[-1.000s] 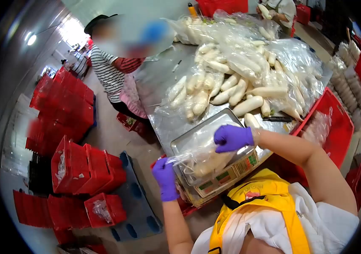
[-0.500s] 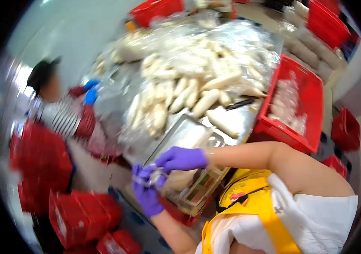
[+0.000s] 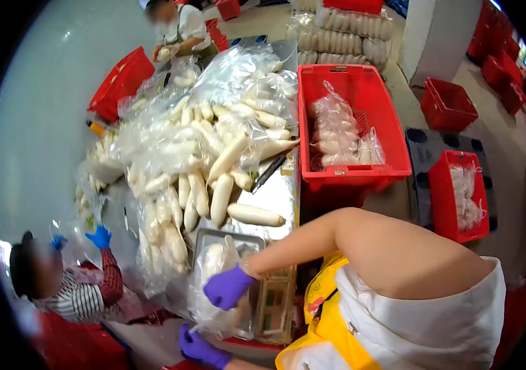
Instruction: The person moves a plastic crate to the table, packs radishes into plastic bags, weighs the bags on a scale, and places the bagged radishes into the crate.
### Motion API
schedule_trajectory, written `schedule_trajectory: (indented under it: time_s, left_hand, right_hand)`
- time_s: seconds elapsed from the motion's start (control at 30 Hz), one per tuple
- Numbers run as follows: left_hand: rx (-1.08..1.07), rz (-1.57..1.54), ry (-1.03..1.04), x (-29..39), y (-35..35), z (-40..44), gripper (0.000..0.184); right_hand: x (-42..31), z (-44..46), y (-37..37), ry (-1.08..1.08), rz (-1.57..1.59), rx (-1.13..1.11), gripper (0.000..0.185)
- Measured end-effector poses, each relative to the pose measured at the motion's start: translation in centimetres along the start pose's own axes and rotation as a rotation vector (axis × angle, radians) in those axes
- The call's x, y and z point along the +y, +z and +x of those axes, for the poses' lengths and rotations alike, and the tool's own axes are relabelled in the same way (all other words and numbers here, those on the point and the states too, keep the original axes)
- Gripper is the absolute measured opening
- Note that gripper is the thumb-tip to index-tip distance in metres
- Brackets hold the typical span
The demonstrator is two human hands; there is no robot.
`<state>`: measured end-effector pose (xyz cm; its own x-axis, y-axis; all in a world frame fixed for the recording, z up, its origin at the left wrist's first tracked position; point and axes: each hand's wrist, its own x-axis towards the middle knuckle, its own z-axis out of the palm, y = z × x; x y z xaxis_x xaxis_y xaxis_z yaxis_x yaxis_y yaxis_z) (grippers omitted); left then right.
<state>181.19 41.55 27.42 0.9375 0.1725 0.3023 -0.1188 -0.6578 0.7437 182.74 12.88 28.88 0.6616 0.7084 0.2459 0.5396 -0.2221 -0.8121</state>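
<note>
a smooth, pale grey-green wall (image 3: 35, 123) fills the upper left, with a faint glint on it. a metal table (image 3: 282, 190) stands in the middle, its bare strip shining. a beige floor (image 3: 392, 92) runs past a thick whitish column (image 3: 436, 37); a dark blue pallet (image 3: 419, 172) lies nearby. bright light (image 3: 1, 253) shows at the left edge.

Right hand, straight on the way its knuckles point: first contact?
Probably the clear bag of white radishes on the scale tray. The right hand points down and across it, fingers curled; it may already be touching the plastic, but one view doesn't settle depth.
</note>
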Motion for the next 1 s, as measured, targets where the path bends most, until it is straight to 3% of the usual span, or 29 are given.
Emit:
schedule_trajectory:
  time_s: [0.03,0.07,0.1,0.13,0.17,0.2,0.23,0.27,0.33,0.37,0.43,0.47,0.5,0.57,0.6,0.63,0.67,0.73,0.77,0.9,0.97,1.0]
  left_hand:
    - [-0.018,0.004,-0.013,0.0,0.7,-0.1,0.033]
    - [0.076,-0.065,0.147,-0.2,0.9,0.8,0.034]
    - [0.059,-0.198,0.153,2.8,0.6,2.1,0.034]
    - [0.046,-0.329,0.147,6.1,-0.2,3.2,0.035]
    - [0.130,-0.078,0.408,13.4,0.0,2.3,0.034]
    - [0.210,0.178,0.674,20.3,0.5,1.7,0.033]
    - [0.104,0.321,0.933,22.5,0.9,4.0,0.032]
    - [-0.008,0.461,1.190,24.9,1.7,6.3,0.033]
    - [-0.010,0.345,1.239,34.3,5.1,2.1,0.036]
    - [0.007,0.358,1.273,36.4,6.2,1.8,0.038]
    - [-0.222,-0.001,1.129,38.5,7.8,3.1,0.036]
    - [-0.416,-0.317,0.767,39.6,8.6,2.6,0.040]
    - [-0.529,-0.229,0.869,41.0,9.0,3.4,0.046]
    - [-0.738,-0.267,0.872,44.1,10.3,2.7,0.051]
    - [-0.690,-0.365,0.717,44.8,11.5,0.2,0.047]
    - [-0.669,-0.243,0.563,45.5,11.6,0.1,0.044]
    - [-0.709,-0.281,0.544,45.5,12.7,-0.4,0.045]
    - [-0.786,-0.246,0.450,45.0,14.6,-1.3,0.045]
    - [-0.819,-0.178,0.373,44.5,15.3,-1.6,0.045]
    - [-0.872,-0.201,0.134,41.0,17.7,-2.2,0.042]
    - [-0.851,-0.150,0.098,40.9,18.5,-2.8,0.041]
    - [-0.878,-0.109,0.028,40.8,18.7,-3.0,0.041]
  right_hand:
    - [1.8,-0.7,1.0,-0.040,-0.104,-0.057,0.029]
    - [2.3,-1.7,0.9,-0.021,-0.124,0.030,0.036]
    - [1.3,-2.3,-0.2,-0.020,-0.121,0.040,0.036]
    - [0.3,-3.1,-1.3,-0.079,0.020,0.285,0.037]
    - [-1.3,-3.7,-2.2,-0.140,0.164,0.529,0.039]
    - [-2.5,-3.6,-3.0,-0.147,0.169,0.536,0.039]
    - [-3.6,-3.3,-4.4,-0.279,0.025,0.733,0.048]
    - [-3.7,-3.5,-5.7,-0.270,0.002,0.699,0.051]
    - [-4.0,-4.0,-8.1,-0.253,-0.043,0.631,0.057]
    - [-4.2,-4.6,-9.6,-0.102,0.033,0.403,0.054]
    - [-6.2,-8.2,-13.3,-0.075,-0.006,0.474,0.045]
    - [-6.7,-10.3,-14.7,-0.040,-0.040,0.524,0.036]
    - [-6.5,-12.2,-15.5,-0.034,-0.040,0.540,0.036]
    - [-5.9,-15.9,-17.0,-0.092,0.126,0.964,0.018]
    - [-5.0,-17.7,-17.9,-0.105,0.348,1.024,0.017]
    - [-4.0,-19.4,-18.9,-0.133,0.570,1.094,0.015]
    - [-4.5,-23.2,-20.4,-0.065,0.276,1.196,0.015]
    - [-3.3,-29.5,-22.7,0.184,0.372,1.255,0.012]
    - [-2.0,-32.5,-23.5,0.211,0.622,1.254,0.014]
    - [5.8,-43.7,-25.1,0.250,0.304,1.843,0.022]
    - [12.5,-51.7,-24.7,0.620,0.740,1.891,0.038]
    - [13.3,-54.0,-25.9,0.632,0.486,1.942,0.031]
